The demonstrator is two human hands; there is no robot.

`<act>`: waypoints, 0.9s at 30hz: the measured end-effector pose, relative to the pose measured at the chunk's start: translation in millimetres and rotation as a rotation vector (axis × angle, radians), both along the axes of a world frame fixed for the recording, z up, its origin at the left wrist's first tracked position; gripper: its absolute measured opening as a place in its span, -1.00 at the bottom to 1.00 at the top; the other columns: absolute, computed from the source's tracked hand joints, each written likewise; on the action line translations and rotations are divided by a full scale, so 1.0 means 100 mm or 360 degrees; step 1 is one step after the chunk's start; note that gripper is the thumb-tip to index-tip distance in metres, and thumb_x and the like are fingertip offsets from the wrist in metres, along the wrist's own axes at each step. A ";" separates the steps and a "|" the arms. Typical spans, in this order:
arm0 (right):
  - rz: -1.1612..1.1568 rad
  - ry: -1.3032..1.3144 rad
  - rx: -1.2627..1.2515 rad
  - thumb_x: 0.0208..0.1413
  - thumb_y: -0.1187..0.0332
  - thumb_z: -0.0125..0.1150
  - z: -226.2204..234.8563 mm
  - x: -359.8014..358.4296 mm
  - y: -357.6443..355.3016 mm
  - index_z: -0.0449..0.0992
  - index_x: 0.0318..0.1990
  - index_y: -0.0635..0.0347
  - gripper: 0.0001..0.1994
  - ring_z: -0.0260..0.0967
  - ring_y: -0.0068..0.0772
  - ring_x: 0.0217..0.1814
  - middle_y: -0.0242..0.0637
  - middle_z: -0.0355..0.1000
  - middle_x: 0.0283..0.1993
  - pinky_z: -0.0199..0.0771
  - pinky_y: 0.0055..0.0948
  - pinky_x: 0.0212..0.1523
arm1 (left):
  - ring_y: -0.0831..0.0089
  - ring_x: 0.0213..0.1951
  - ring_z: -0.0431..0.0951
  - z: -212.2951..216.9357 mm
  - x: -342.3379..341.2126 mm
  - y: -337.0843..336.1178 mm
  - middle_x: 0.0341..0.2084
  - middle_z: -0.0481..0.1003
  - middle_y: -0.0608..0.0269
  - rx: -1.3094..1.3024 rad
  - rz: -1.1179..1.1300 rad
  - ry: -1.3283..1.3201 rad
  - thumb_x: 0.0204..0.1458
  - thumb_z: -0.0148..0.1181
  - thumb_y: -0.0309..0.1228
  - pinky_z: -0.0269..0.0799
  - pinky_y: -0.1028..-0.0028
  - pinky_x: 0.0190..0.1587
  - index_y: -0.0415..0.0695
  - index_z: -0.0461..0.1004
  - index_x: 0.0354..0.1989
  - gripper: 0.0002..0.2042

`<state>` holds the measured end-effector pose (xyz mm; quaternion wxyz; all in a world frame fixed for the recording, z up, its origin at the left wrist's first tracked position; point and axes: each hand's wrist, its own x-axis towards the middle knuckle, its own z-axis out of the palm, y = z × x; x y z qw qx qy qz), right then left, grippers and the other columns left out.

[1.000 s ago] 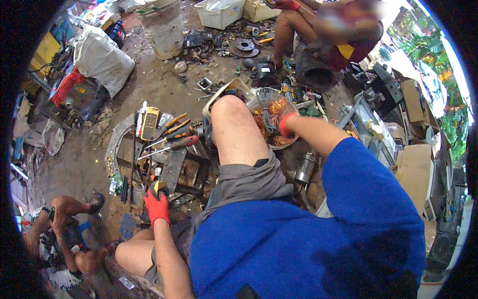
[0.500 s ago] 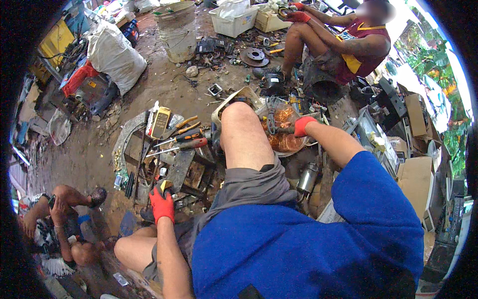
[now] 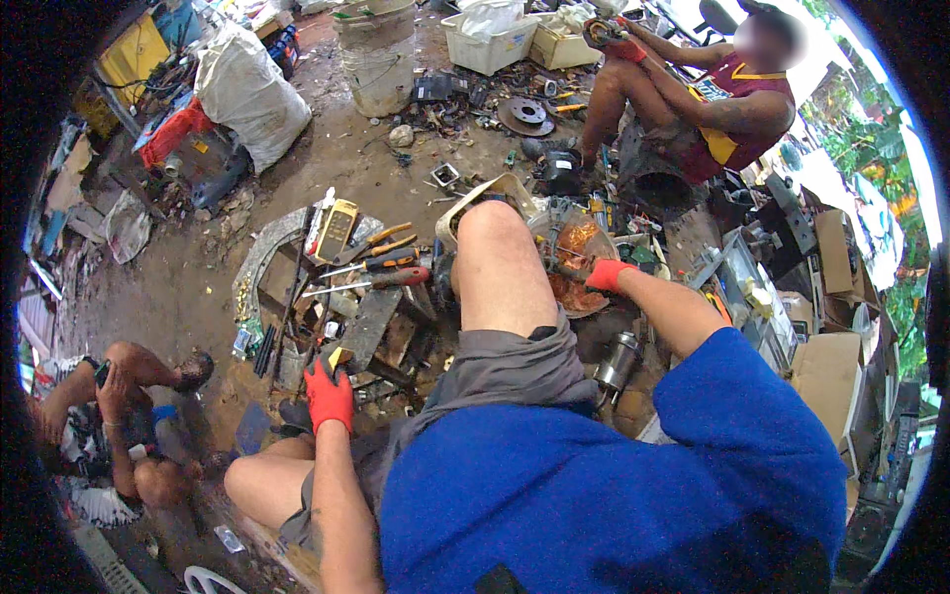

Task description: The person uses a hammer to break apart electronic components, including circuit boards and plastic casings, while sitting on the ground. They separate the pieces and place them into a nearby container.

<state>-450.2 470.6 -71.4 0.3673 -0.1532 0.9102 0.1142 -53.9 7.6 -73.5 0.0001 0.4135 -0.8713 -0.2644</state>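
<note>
My left hand, in a red glove, is closed by the scrap left of my knee. Its fingers hold a small yellow-and-dark piece whose kind I cannot make out. My right hand, also red-gloved, is closed around a dark handle; my knee hides the handle's far end. It rests over a round tub holding copper wire. Just beyond my left hand lie a screwdriver with a red-and-dark handle, an orange-and-black screwdriver, orange-handled pliers and a yellow multimeter.
A metal cylinder lies right of my thigh. A co-worker with red gloves sits far right; another person sits at left. A bucket, a white sack and cardboard boxes surround the scrap-strewn ground.
The whole view has shifted slightly, so the scene sits a little right. My right hand with the dark handle is slightly lower against the tub; the left keeps its grip.
</note>
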 end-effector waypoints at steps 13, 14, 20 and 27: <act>0.0319 0.0261 -0.0137 0.01 -0.17 0.12 0.75 0.38 0.17 0.29 0.25 0.09 -0.28 0.34 0.05 0.24 0.07 0.37 0.20 0.32 -0.16 0.23 | -0.17 0.28 0.21 -0.02 0.03 0.01 0.29 0.10 -0.34 -0.0016 0.0013 0.0034 0.07 0.21 -0.30 0.20 0.16 0.28 -0.22 0.18 0.30 -0.38; 0.0417 0.0326 -0.0170 0.01 -0.15 0.13 0.76 0.35 0.21 0.31 0.23 0.08 -0.31 0.35 0.02 0.22 0.03 0.41 0.16 0.35 -0.15 0.20 | -0.17 0.27 0.21 -0.04 0.03 0.01 0.29 0.10 -0.34 -0.0021 0.0007 0.0039 0.07 0.21 -0.30 0.20 0.16 0.28 -0.22 0.18 0.30 -0.38; 0.0679 0.0396 -0.0131 0.00 -0.07 0.16 0.47 0.32 0.08 0.35 0.11 0.20 -0.38 0.41 -0.01 0.13 0.01 0.44 0.09 0.38 -0.18 0.15 | -0.20 0.26 0.22 -0.09 -0.03 -0.05 0.29 0.09 -0.33 0.0084 -0.0036 0.0121 0.06 0.21 -0.31 0.21 0.13 0.27 -0.23 0.18 0.30 -0.37; 0.0248 0.0359 -0.0120 0.03 -0.18 0.12 0.11 0.47 0.01 0.31 0.13 0.21 -0.31 0.39 0.02 0.19 0.02 0.40 0.17 0.35 -0.15 0.22 | -0.22 0.28 0.19 -0.04 -0.05 0.03 0.29 0.08 -0.40 0.0045 0.0009 0.0072 0.03 0.23 -0.30 0.18 0.12 0.29 -0.18 0.14 0.33 -0.33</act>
